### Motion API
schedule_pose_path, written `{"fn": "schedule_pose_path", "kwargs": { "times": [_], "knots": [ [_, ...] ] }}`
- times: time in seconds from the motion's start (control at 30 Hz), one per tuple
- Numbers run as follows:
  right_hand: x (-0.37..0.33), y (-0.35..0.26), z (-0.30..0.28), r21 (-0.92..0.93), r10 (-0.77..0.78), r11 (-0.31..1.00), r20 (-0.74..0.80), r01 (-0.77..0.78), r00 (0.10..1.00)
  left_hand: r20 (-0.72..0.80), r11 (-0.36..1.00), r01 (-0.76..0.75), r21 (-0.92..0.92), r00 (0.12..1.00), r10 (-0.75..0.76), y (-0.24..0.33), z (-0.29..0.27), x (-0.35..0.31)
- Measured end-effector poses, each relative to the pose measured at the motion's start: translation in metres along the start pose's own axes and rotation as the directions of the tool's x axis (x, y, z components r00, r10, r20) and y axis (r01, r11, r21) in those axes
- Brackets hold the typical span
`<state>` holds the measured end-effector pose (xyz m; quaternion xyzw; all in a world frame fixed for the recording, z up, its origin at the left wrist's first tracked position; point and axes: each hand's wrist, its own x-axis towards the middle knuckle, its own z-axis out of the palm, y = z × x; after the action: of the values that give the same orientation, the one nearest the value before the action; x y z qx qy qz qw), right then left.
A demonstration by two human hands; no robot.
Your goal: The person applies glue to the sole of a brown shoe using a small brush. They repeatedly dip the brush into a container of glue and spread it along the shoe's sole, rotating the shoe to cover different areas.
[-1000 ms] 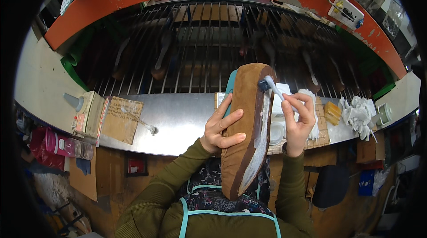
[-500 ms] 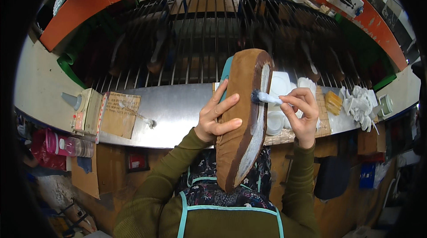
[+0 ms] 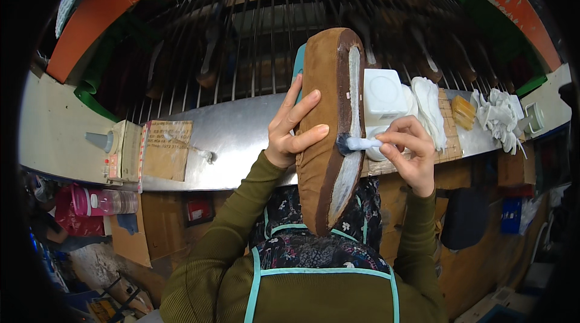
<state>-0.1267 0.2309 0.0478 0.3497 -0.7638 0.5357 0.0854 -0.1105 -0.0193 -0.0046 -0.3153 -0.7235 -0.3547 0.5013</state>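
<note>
A brown suede shoe upper (image 3: 320, 75) stands tilted on edge in front of me, with a teal shoe last (image 3: 299, 60) showing at its far left. My left hand (image 3: 290, 130) grips it from the left, fingers spread along the suede. Its underside faces right, with a dark brown border around a whitish middle strip. Between thumb and fingers, my right hand (image 3: 411, 153) pinches a small brush (image 3: 364, 143) with a pale handle. The brush's dark bristles touch the border about midway along the underside.
A metal table (image 3: 241, 142) with a bar rack (image 3: 266, 39) behind it lies ahead. White plastic container (image 3: 385, 93), white gloves (image 3: 498, 119) and a yellow block (image 3: 464, 111) sit to the right. At left are a cardboard piece (image 3: 166, 157) and a box-shaped container (image 3: 125, 148).
The brush has moved along the underside toward the shoe's near end. The whole view has shifted, so the shoe and table sit higher in the picture.
</note>
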Motion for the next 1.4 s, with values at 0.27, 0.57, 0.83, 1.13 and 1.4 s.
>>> {"fn": "schedule_pose_path", "kwargs": {
  "times": [0.27, 0.57, 0.83, 1.13, 1.4],
  "knots": [
    [-0.015, -0.018, 0.001, -0.281, -0.12, 0.954, -0.03, 0.107, 0.992, -0.004, 1.0, 0.009, 0.022, 1.0, -0.009, -0.003, 0.0, 0.0],
    [-0.014, -0.021, 0.004, -0.231, -0.039, 0.973, -0.233, -0.016, 0.972, -0.039, 0.998, -0.042, 0.04, 0.998, 0.043, 0.0, 0.002, 0.001],
    [-0.016, -0.027, -0.005, -0.163, -0.042, 0.986, -0.067, 0.031, 0.997, -0.014, 0.995, -0.074, 0.07, 0.997, 0.075, 0.001, -0.001, 0.005],
    [-0.017, -0.03, -0.004, -0.25, -0.08, 0.967, -0.109, 0.051, 0.991, -0.012, 0.993, -0.088, 0.081, 0.996, 0.09, 0.002, -0.002, 0.007],
    [-0.025, -0.03, -0.001, -0.179, -0.033, 0.984, -0.061, 0.021, 0.998, -0.023, 0.995, -0.06, 0.083, 0.998, 0.062, 0.001, -0.001, 0.007]
  ]
}}
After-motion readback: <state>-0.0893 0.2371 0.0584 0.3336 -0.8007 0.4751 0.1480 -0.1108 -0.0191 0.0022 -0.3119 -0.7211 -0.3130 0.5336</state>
